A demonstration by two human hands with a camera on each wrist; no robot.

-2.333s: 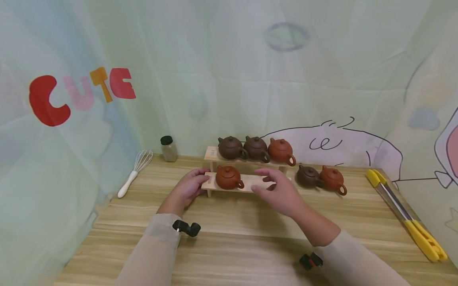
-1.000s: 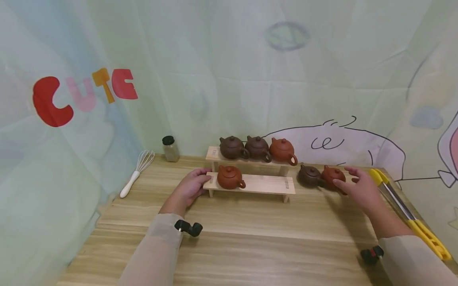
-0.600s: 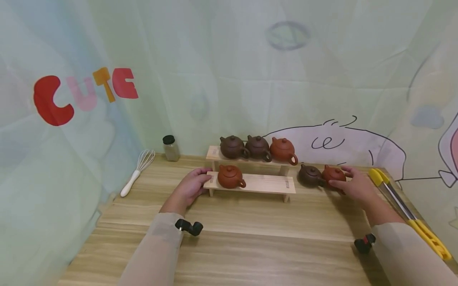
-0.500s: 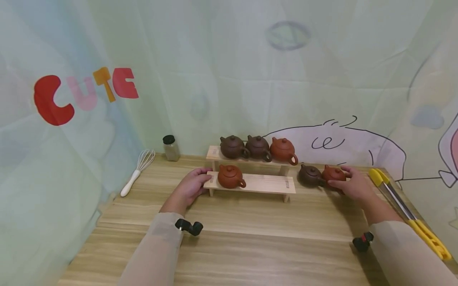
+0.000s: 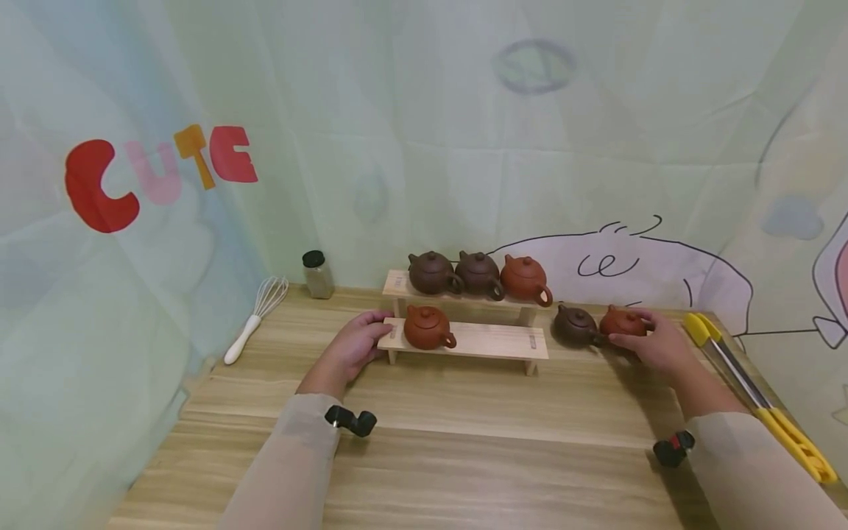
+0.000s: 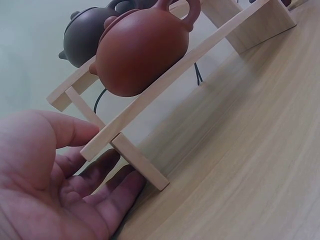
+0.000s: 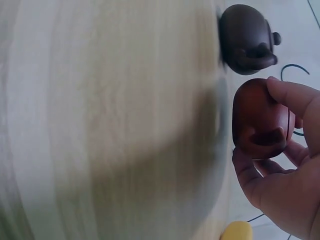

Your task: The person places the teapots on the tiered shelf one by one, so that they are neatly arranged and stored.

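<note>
My right hand (image 5: 662,344) grips a reddish-brown teapot (image 7: 257,120) at the right of the table. In the right wrist view, the thumb lies on one side of its body and fingers wrap the other. Just left of it stands a dark brown teapot (image 5: 575,325), a small gap between them. My left hand (image 5: 358,344) holds the left end of a two-step wooden display stand (image 5: 490,340), thumb at the lower board's end and fingers beneath by the leg (image 6: 142,162). A red-brown teapot (image 5: 427,327) sits at the left of that lower board.
On the upper board (image 5: 396,283) stand two dark teapots (image 5: 432,272) and a red-brown teapot (image 5: 525,278). A whisk (image 5: 255,316) and a black-capped jar (image 5: 318,276) are at the left. Yellow-handled tongs (image 5: 762,401) lie along the right edge. A printed curtain (image 5: 424,147) hangs behind.
My right hand has gone from above the lower board to the rightmost teapot and taken hold of it. That teapot has shifted slightly right, away from the dark one. My left hand stays put.
</note>
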